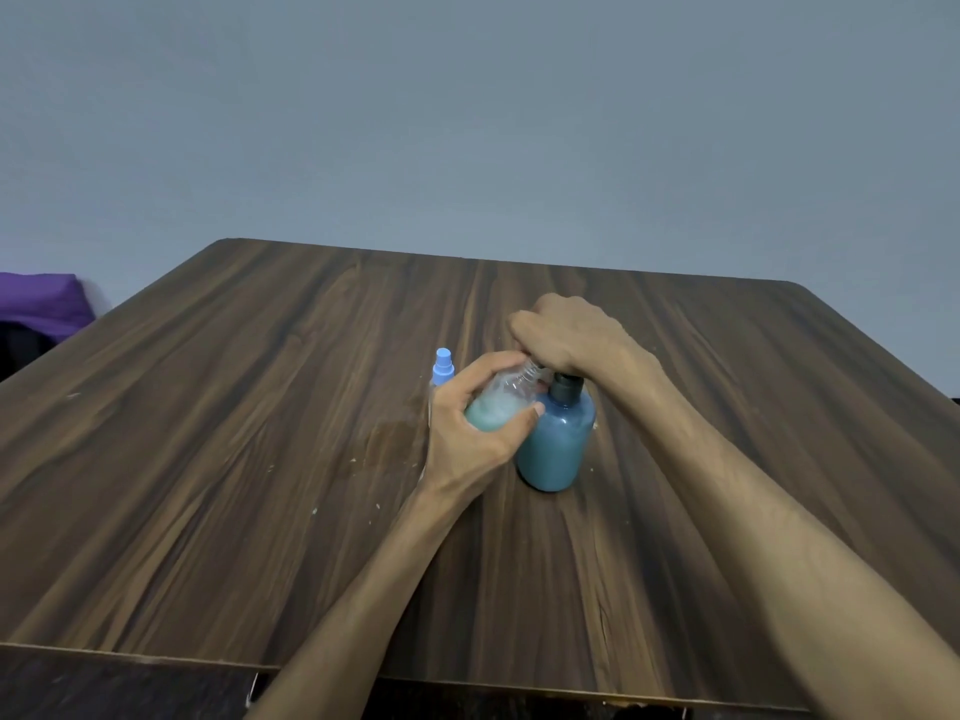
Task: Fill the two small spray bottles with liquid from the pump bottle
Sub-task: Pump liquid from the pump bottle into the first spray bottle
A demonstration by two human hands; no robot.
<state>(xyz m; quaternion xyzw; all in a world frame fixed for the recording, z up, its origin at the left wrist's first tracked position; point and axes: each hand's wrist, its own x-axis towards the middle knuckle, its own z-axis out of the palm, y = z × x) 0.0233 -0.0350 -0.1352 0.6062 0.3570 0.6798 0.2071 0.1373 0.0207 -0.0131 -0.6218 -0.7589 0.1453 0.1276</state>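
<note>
Gripping one open spray bottle (501, 402), left hand (470, 423); right hand (566, 332) presses one pump bottle (556, 439); one capped sprayer (443, 367).

A plain room, likely in a home — a dark wood-grain surface (260, 407) against a bare grey-blue wall (467, 122), purple cloth (41, 301) heaped at the left edge.

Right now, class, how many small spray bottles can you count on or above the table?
2: one uncapped, tilted in the left hand; one blue-capped standing behind that hand, mostly hidden.
</note>
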